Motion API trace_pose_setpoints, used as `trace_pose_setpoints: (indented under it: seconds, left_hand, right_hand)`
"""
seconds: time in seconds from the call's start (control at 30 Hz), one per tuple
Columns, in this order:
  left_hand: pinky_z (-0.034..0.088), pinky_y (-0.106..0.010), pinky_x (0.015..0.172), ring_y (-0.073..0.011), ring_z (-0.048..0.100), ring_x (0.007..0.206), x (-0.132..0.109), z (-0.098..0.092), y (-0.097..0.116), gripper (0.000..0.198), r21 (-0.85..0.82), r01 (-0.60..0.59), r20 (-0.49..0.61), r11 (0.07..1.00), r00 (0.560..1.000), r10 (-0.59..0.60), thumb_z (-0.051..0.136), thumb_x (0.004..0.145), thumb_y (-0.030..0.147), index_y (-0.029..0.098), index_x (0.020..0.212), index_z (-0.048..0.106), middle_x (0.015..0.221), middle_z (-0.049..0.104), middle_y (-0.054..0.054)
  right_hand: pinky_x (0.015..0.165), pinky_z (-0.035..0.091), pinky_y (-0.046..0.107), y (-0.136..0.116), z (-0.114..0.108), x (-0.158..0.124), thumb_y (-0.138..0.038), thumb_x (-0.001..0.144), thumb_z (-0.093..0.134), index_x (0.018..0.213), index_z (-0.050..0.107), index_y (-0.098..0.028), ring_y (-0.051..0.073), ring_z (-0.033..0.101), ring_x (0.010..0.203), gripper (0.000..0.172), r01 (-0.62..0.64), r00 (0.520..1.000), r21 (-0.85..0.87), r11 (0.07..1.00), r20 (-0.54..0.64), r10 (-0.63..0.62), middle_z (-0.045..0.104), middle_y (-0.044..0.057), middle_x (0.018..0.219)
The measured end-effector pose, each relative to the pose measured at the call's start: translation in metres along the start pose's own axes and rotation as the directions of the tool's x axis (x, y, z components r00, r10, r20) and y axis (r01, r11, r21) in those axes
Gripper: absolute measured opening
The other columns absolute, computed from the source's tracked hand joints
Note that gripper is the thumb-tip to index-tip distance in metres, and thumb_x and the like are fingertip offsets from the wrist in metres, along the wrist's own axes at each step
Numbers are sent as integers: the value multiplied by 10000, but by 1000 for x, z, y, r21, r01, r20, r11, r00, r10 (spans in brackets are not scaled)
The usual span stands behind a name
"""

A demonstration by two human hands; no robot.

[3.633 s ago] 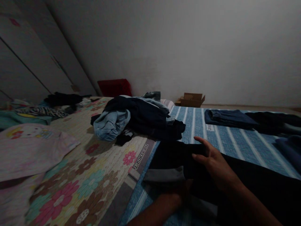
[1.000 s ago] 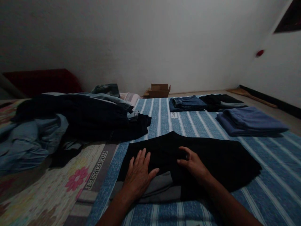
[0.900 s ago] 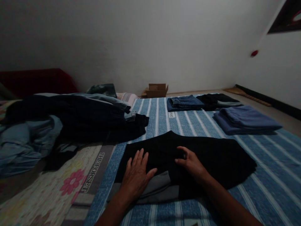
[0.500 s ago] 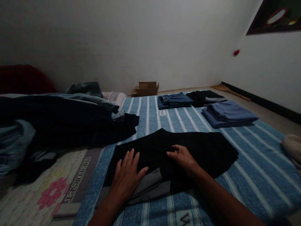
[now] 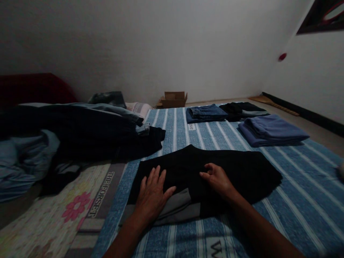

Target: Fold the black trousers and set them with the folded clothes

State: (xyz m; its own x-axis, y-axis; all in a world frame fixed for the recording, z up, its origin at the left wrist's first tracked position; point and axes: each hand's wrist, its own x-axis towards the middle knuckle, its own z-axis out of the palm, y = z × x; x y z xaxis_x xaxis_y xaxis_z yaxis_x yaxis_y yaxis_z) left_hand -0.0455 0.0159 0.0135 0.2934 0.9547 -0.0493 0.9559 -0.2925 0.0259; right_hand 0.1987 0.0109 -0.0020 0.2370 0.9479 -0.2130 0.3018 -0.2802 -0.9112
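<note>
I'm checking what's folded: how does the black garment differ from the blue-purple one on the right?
The black garment has grey parts; the blue-purple garment looks plain. The black garment lies stretched out long, while the blue-purple garment is folded into a compact stack. The left hand lies on the black garment; no hand touches the blue-purple garment. Both lie on the blue striped sheet.

The garment (image 5: 185, 170) is black with grey panels (image 5: 178, 201); the sheet (image 5: 298, 179) is blue, striped in white; the bedspread (image 5: 43, 224) is cream with a pink flower (image 5: 76, 206).
</note>
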Motion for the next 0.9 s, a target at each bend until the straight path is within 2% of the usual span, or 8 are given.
trace_pose_setpoints:
  seconds: [0.27,0.43,0.73,0.9]
  left_hand:
    - [178,-512,1105,-295,157,1409,-5,-1,3,667,-41,4,26,999,1000,-3,368,895,550,128,1411,365,1525,223,-154]
    - [195,-514,1101,-295,166,1407,-6,-4,4,658,-41,14,27,999,1000,-12,409,884,537,137,1405,374,1521,240,-150]
    - [225,-529,1086,-305,175,1403,-5,-8,2,651,-49,15,-3,999,1000,-15,374,902,537,132,1410,359,1521,228,-163]
    - [216,-527,1092,-303,183,1402,-6,-8,6,637,-40,18,28,999,999,-17,411,897,523,133,1401,380,1515,245,-163]
  right_hand:
    - [607,441,294,5,-1,-1,-337,666,654,994,617,-114,192,600,681,398,18,1000,-29,999,15,-17,599,16,693]
    - [535,409,277,5,0,-2,-332,680,624,1018,609,-112,176,574,605,403,36,999,-24,999,20,-36,557,-18,592]
    - [485,366,262,-22,-12,-21,-426,715,590,1093,619,-147,159,540,561,471,164,986,-32,986,-1,-164,554,-28,589]
    - [520,403,279,-8,-13,-14,-402,699,575,1053,635,-115,178,569,589,460,152,986,-135,979,-43,-159,580,-2,609]
